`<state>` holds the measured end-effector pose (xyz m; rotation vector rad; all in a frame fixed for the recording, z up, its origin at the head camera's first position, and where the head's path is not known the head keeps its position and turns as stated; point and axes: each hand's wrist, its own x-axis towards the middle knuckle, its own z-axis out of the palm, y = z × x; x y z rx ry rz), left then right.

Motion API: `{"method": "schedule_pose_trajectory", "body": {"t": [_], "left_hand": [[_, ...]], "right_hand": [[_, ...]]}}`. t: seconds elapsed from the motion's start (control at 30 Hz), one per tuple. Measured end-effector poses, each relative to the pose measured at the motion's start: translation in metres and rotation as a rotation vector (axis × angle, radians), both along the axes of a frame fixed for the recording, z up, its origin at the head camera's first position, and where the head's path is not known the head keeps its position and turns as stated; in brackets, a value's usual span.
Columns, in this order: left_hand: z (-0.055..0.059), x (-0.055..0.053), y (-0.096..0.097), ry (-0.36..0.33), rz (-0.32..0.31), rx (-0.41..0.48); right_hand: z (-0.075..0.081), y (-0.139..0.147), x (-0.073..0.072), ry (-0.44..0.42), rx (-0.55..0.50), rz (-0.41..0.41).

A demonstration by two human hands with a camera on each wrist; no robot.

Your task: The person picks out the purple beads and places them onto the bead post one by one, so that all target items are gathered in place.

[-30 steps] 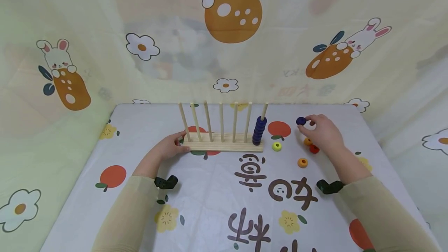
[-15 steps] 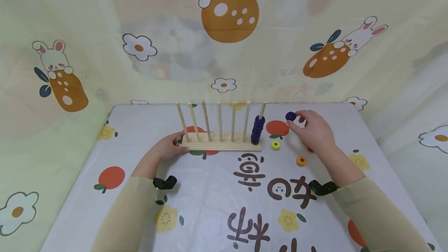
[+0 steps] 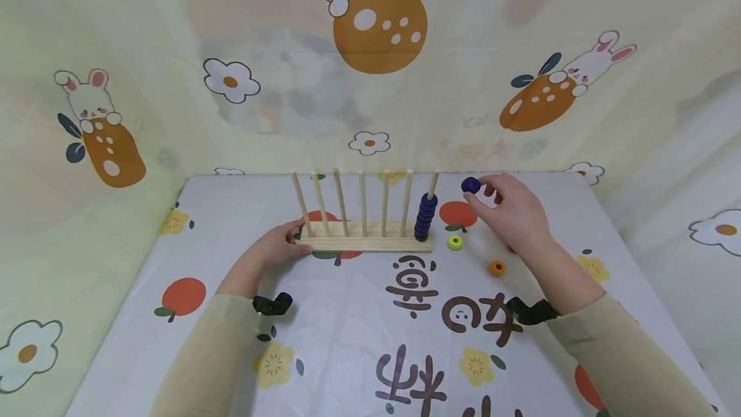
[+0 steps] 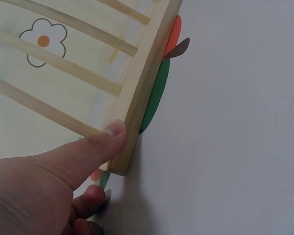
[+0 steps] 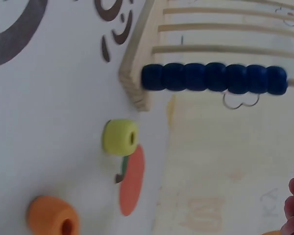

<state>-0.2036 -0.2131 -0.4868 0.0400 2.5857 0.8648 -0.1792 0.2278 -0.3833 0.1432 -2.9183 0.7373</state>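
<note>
A wooden peg rack (image 3: 370, 244) with several upright pegs stands on the table. Stacked on its rightmost peg are several dark blue beads (image 3: 425, 217), also large in the right wrist view. At the rack's left end, my left hand (image 3: 276, 244) grips the base. The thumb (image 4: 115, 129) lies over the base's face in the left wrist view, while the other fingers are partly hidden. Held in the air right of the stack is a loose blue bead (image 3: 471, 185), pinched by the fingertips of my right hand (image 3: 518, 211). The right wrist view catches only a sliver of that bead.
A yellow-green bead (image 3: 455, 242) lies just right of the rack, and an orange bead (image 3: 496, 268) sits nearer the front. A red bead (image 3: 511, 249) is mostly hidden beneath my right hand. Behind the table hangs a patterned curtain (image 3: 278, 147).
My right hand has carried the blue bead left and slightly up, closer to the rack's rightmost peg. The left hand stays at the base. The head view has shifted slightly.
</note>
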Motion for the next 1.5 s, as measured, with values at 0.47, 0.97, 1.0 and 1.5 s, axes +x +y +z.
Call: {"method": "schedule_pose_trajectory", "body": {"t": [0.47, 0.97, 1.0, 1.5], "left_hand": [[-0.002, -0.001, 0.000, -0.005, 0.011, 0.004], [-0.010, -0.003, -0.004, 0.002, 0.023, 0.016], [-0.010, -0.003, -0.004, 0.002, 0.026, 0.018], [-0.008, -0.003, -0.002, 0.004, 0.032, 0.032]], "right_hand": [[0.030, -0.023, 0.007, 0.144, -0.053, 0.048], [0.038, -0.043, 0.001, 0.158, -0.063, 0.077], [0.038, -0.044, 0.000, 0.156, -0.060, 0.077], [0.039, -0.052, -0.004, 0.114, -0.034, 0.094]]}}
